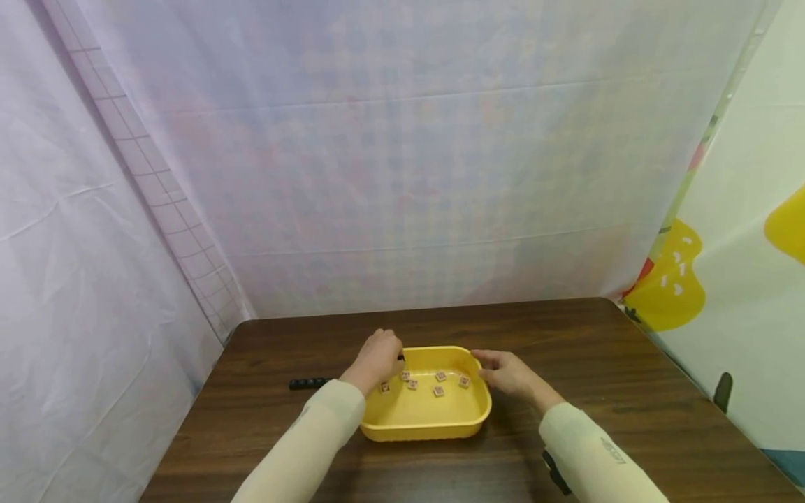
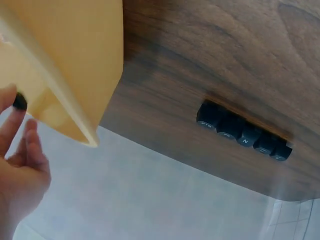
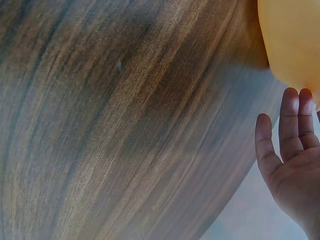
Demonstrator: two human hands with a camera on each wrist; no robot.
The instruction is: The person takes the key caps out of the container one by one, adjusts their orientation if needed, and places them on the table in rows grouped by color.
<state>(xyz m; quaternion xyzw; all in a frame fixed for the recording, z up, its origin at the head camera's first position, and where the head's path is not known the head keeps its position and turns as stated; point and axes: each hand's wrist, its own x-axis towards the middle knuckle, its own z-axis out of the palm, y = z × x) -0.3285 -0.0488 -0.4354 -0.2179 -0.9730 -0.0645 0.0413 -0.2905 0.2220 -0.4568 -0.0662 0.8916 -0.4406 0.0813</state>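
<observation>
Left hand (image 1: 377,358) pinches a black piece (image 2: 20,102); right hand (image 1: 512,377), fingers straight, touches the yellow tray (image 1: 423,431) (presumably steadying it).

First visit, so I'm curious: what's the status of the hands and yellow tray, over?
Left hand pinching black piece over yellow tray. Right hand at tray's right side. Pale cubes inside; no obstruction seen.

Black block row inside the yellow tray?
No, the left wrist view shows the black block row lying on the brown table, outside the yellow tray.
</observation>
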